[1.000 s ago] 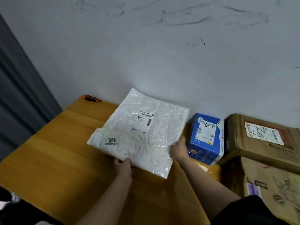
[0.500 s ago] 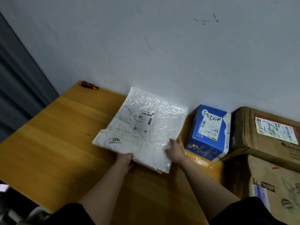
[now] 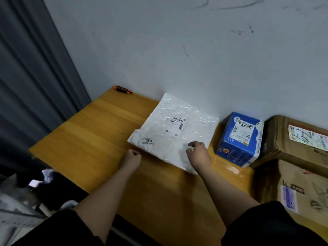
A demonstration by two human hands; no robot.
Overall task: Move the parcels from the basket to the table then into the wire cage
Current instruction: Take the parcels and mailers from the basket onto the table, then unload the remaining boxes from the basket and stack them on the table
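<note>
White poly mailer parcel (image 3: 174,132) lies flat on the wooden table (image 3: 92,132), far side, its far corner against the wall (image 3: 177,50). Sticker "5914" sits on its near-left corner, shipping label near the middle. Left hand (image 3: 131,158) is just off the parcel's near-left edge, over bare table, fingers loosely curled, holding nothing; contact with the parcel can't be told. Right hand (image 3: 197,152) hovers over or rests on the parcel's near-right part, fingers loosely bent, not gripping it.

Blue box (image 3: 239,137) stands just right of the parcel with a narrow strip of table between, white label on top. Right of it, two brown cardboard boxes: upper cardboard box (image 3: 298,139) at the wall, lower cardboard box (image 3: 301,189) nearer.

Open room: wide bare tabletop left of the parcel out to the table's left edge, and near of it toward the person. An orange-black utility knife (image 3: 122,90) lies at the far-left corner by the wall, well apart from the parcel. Dark grey curtain (image 3: 32,86) hangs left. Dim clutter below the near-left table edge, unclear. Wall is pale with dark scuffs.
</note>
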